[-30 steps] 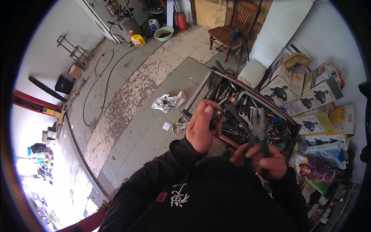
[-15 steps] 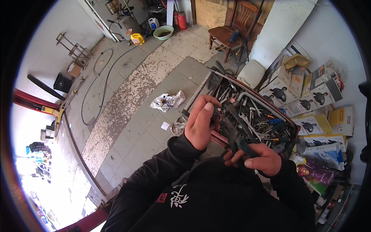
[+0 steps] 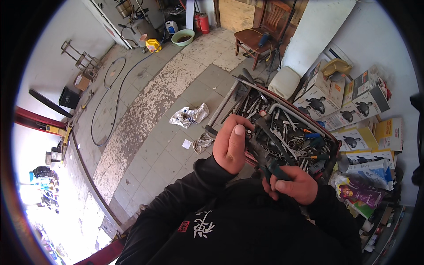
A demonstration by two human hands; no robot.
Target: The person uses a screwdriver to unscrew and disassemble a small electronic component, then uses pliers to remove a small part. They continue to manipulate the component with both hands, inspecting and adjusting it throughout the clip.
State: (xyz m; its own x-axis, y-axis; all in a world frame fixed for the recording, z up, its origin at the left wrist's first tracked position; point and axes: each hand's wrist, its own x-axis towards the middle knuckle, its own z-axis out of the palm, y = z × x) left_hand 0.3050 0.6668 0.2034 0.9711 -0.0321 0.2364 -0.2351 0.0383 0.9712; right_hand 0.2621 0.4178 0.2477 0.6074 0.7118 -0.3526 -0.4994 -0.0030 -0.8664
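Observation:
My right hand is closed round the dark green handles of a pair of pliers. Their dark jaws point up and left toward my left hand. That hand is closed, thumb against bent fingers, on a small dark part with a shiny metal end. The fingers hide most of the part, so its kind is unclear. Jaw tips and part lie close together; whether they touch I cannot tell. Just beyond both hands is a tool cart full of wrenches, sockets and screwdrivers.
Cardboard boxes and a white jerrycan stand beyond the cart on the right. A crumpled rag lies on the tiled floor. Farther off are a wooden chair, a green basin and a dark hose.
The pliers' handles have come closer together in my right hand, which has shifted slightly. My left hand has lowered a little, still closed on the small part. The view has shifted slightly.

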